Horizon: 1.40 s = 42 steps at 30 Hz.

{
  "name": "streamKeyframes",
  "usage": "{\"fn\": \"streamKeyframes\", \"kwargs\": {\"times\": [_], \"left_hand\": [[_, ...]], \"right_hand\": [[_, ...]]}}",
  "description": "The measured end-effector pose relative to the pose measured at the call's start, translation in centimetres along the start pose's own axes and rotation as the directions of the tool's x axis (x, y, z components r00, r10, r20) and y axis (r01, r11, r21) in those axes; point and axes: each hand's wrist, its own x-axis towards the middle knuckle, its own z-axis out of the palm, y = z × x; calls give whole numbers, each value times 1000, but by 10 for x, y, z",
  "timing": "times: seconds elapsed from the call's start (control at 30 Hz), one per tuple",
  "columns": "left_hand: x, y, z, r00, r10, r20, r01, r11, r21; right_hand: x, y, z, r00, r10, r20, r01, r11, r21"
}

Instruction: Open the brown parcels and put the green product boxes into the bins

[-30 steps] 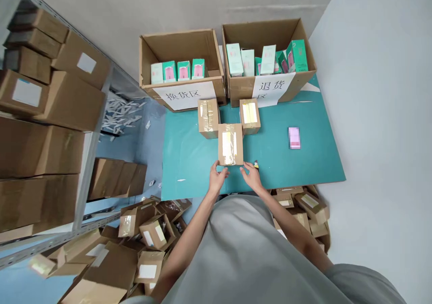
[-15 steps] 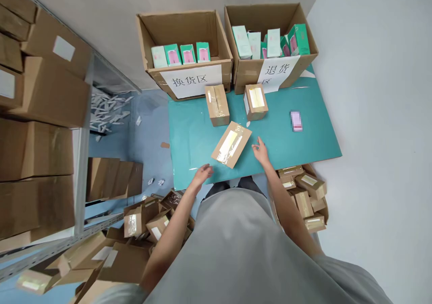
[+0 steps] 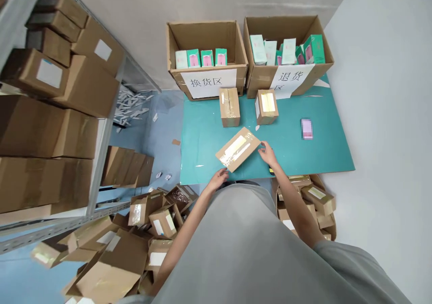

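Observation:
A flat brown cardboard box (image 3: 245, 153) with a label and shiny tape lies aslant near the front of the teal table. At its right corner is my right hand (image 3: 267, 153), with the thumb and fingers apart and the fingertips at or very near the cardboard. My left hand (image 3: 218, 179) hovers by the box's lower left corner, its fingers loosely bent and holding nothing. Behind the box stand two small taped cartons, a left one (image 3: 230, 108) and a right one (image 3: 267, 107). A small black and yellow object (image 3: 271, 170) shows partly beside my right wrist.
Two open cartons, left (image 3: 241, 72) and right (image 3: 258, 85), hold green and white packs at the table's (image 3: 327, 148) back. A pixelated pinkish item (image 3: 307, 129) lies right. Shelving with boxes (image 3: 77, 133) rises left. Heaped boxes (image 3: 167, 223) and a filled carton (image 3: 319, 196) flank me.
The view has shifted, so the table sits further right. The flat box has turned a little clockwise. Both hands have come closer to it, my right hand to its corner.

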Motion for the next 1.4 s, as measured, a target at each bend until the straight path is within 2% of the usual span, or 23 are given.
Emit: {"fn": "streamKeyframes", "kwargs": {"times": [0.13,0.2,0.37,0.6,0.7,0.83,0.9,1.1,1.23,1.4], "left_hand": [[6,-12,-10,989,21,-148,-26,999,-30],[10,-20,-12,979,30,-200,-39,999,-37],[16,-35,-1,963,81,-257,-90,996,-27],[12,-37,21,940,101,-327,-120,992,-37],[11,-31,18,920,120,-374,-149,988,-48],[7,-19,4,871,232,-434,-273,961,-34],[4,-16,0,859,259,-441,-301,953,-25],[-5,-24,3,894,98,-438,-166,979,-119],[-6,-38,8,885,34,-464,-148,966,-213],[-2,-50,10,872,29,-489,-100,988,-119]], "right_hand": [[-41,29,-3,981,128,144,-148,979,138],[-52,43,-4,968,158,196,-190,969,158],[-48,55,3,940,193,279,-241,960,146],[-25,40,13,935,135,327,-188,973,135],[-20,34,6,943,96,319,-148,979,142],[-16,23,-6,953,-23,301,-18,991,135],[-16,18,-10,947,-47,316,17,995,97],[-29,29,-16,911,-5,412,-11,999,36],[-38,47,-17,898,25,439,-69,994,85],[-44,58,-13,871,85,484,-148,985,92]]}}
